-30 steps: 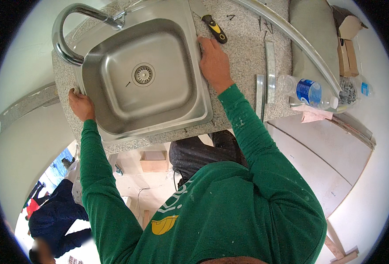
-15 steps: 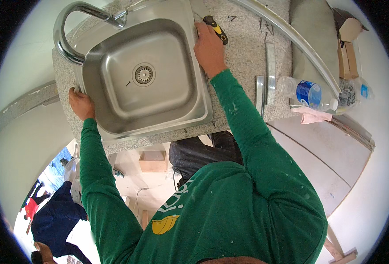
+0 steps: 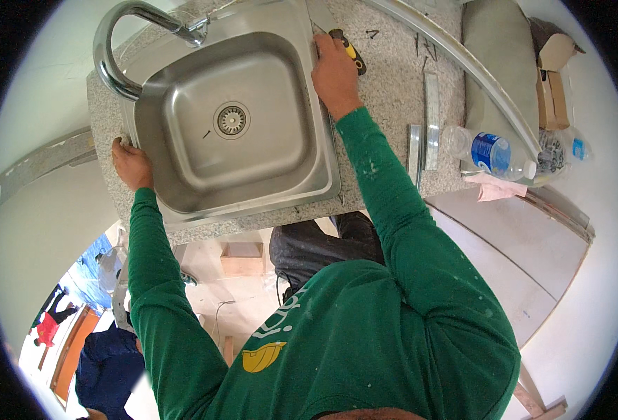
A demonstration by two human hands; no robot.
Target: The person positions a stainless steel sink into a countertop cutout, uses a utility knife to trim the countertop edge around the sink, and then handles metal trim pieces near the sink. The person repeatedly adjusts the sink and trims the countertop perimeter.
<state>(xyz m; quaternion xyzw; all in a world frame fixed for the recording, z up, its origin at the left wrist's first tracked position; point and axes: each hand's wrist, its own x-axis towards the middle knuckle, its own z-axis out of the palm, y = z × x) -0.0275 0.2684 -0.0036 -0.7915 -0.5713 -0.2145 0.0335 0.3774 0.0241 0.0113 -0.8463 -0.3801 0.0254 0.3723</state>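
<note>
Sink between left fingers and right fingers, both at its edges, can't tell if gripping; tool just beside right ones. Even pressure best.

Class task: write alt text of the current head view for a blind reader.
A person's left hand and right hand are at opposite sides of a steel sink on a speckled counter, the right near a black-and-yellow handle. A tap arches at upper left, a screw lies near the drain, and a bottle lies at the right.
</note>
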